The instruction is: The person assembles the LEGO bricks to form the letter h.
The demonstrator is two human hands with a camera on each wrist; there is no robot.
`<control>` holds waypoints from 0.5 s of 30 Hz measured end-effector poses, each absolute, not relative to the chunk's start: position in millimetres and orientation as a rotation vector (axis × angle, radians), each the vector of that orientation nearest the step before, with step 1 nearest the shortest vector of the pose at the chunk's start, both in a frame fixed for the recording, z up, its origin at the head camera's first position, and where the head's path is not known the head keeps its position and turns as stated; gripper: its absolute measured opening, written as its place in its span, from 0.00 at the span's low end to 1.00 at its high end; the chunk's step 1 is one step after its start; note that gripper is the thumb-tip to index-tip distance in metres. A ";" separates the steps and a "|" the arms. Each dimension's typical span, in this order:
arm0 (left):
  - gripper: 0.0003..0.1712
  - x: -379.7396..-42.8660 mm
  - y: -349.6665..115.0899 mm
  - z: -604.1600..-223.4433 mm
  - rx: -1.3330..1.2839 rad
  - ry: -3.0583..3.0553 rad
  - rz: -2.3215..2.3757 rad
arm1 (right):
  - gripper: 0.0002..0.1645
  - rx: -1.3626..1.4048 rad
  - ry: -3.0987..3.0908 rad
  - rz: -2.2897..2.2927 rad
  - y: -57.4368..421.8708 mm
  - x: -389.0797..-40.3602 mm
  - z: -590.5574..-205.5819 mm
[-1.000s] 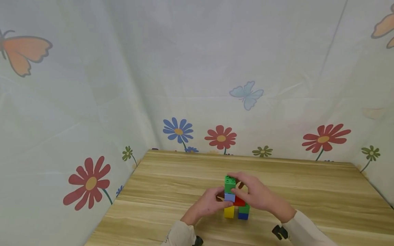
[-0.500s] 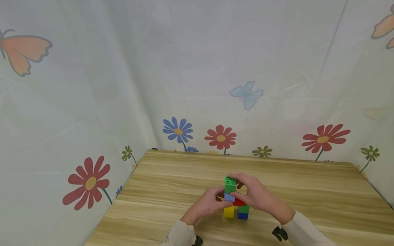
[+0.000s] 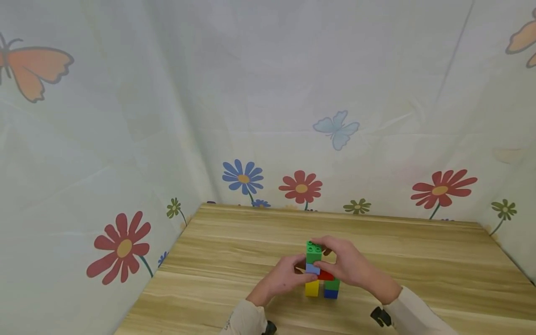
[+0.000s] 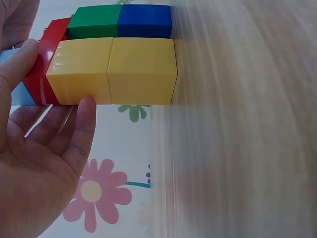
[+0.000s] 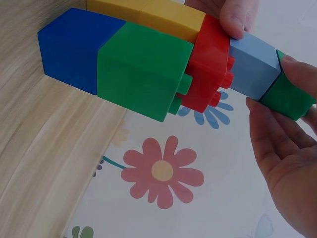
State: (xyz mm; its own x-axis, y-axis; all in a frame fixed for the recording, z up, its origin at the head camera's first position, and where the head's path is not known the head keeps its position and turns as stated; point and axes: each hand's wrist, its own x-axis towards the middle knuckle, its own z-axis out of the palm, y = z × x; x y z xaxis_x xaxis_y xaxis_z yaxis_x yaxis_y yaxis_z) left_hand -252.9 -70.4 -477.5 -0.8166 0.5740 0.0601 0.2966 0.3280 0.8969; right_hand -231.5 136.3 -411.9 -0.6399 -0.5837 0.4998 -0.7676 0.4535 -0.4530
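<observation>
A small structure of toy building bricks stands on the table. Two yellow bricks (image 4: 141,72) form one leg; a blue brick (image 5: 74,49) under a green brick (image 5: 143,69) forms the other. Across both legs lies a red brick (image 5: 210,64), with a light blue brick (image 5: 253,67) above its left end and an upper green brick (image 3: 313,256) on top. My left hand (image 3: 284,277) grips the red brick from the left, its thumb over the near face. My right hand (image 3: 353,266) pinches the upper green brick between thumb and fingers, right at its seam with the light blue one.
The wood-grain table (image 3: 234,242) extends around the bricks. Behind it and along its left hangs a pale curtain (image 3: 268,93) printed with flowers and butterflies. Black straps or mounts (image 3: 381,316) sit at both wrists.
The upper green brick and my right fingers have shifted very slightly downward, the right thumb settling lower on it. My left hand and the bricks below hold still.
</observation>
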 end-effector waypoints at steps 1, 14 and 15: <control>0.15 -253.0 -70.4 -477.7 0.786 2.328 1.484 | 0.31 1.159 -2.440 0.967 136.4 -231.7 -411.6; 0.16 -253.5 -69.4 -476.6 0.768 2.309 1.487 | 0.30 1.179 -2.438 0.962 137.0 -234.0 -410.9; 0.15 -253.7 -69.3 -476.4 0.772 2.310 1.486 | 0.30 1.179 -2.441 0.962 136.8 -233.9 -410.5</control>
State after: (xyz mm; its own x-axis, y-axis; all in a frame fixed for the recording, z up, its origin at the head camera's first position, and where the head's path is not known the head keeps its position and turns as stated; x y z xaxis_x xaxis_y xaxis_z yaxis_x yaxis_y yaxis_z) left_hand -253.7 -69.3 -476.4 -0.8154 0.5771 0.0456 0.2807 0.3253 0.9030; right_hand -233.9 136.8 -410.5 -0.6351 -0.5956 0.4917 -0.7710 0.4502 -0.4505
